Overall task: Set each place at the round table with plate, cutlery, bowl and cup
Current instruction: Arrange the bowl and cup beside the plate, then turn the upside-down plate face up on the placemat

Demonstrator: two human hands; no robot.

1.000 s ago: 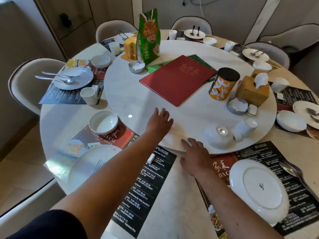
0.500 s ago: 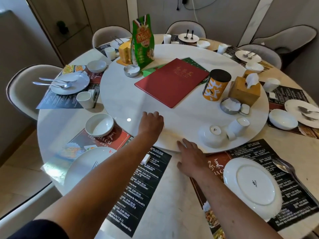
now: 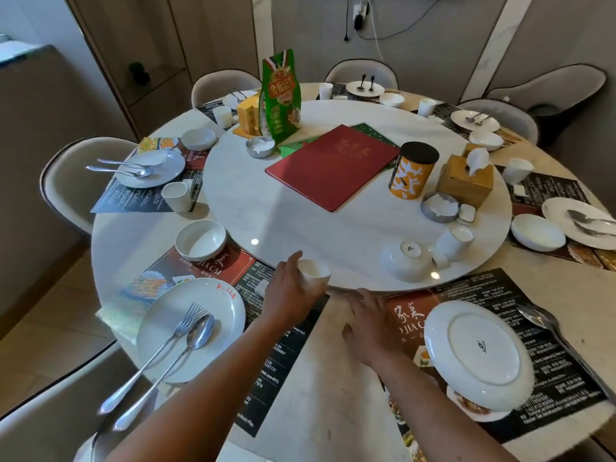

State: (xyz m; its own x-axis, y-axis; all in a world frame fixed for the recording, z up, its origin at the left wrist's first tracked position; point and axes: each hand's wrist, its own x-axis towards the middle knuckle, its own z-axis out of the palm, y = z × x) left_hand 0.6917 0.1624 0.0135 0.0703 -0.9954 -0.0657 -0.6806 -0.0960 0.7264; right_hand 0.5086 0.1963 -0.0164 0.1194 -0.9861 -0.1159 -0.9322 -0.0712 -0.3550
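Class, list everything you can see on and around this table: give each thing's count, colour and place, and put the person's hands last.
Plates: seven visible, white, round the rim; the nearest right one upside down.
Forks and spoons: silver, on most plates.
Bowls: six, white; one upside down on the turntable.
Cups: seven, white, one held.
Menu: one, red, turntable centre.
Tin: one, orange, black lid.
Tissue box: one, wooden.
Bag: one, green.
Chairs: grey, around the table.
Left hand: grips a white cup.
Right hand: open, on the table.
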